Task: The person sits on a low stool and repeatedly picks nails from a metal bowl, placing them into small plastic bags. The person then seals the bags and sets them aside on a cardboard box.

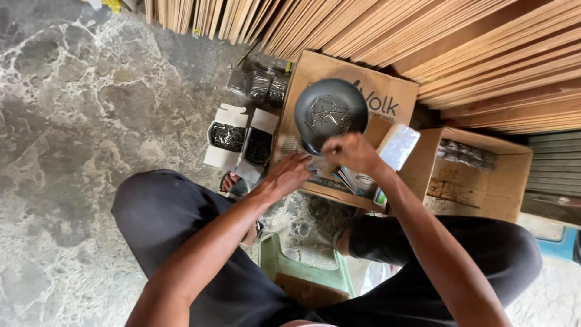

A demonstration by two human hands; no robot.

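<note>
Seated on a green plastic stool [305, 272], you work over a closed cardboard box [387, 97] at centre frame. Your right hand [354, 152] pinches its fingers together at the lower rim of a black bowl [330, 112] holding loose nails [327, 115]. Your left hand [289, 175] rests flat, fingers apart, on the box just below. Two open cartons of nails [242, 142] sit left of the box, and stacked wooden slats [472, 48] fill the top of the frame.

A round black bowl [330, 112] sits upright on a cardboard box, upper centre of the frame; loose nails [327, 114] (thin, silvery) lie scattered inside.
</note>
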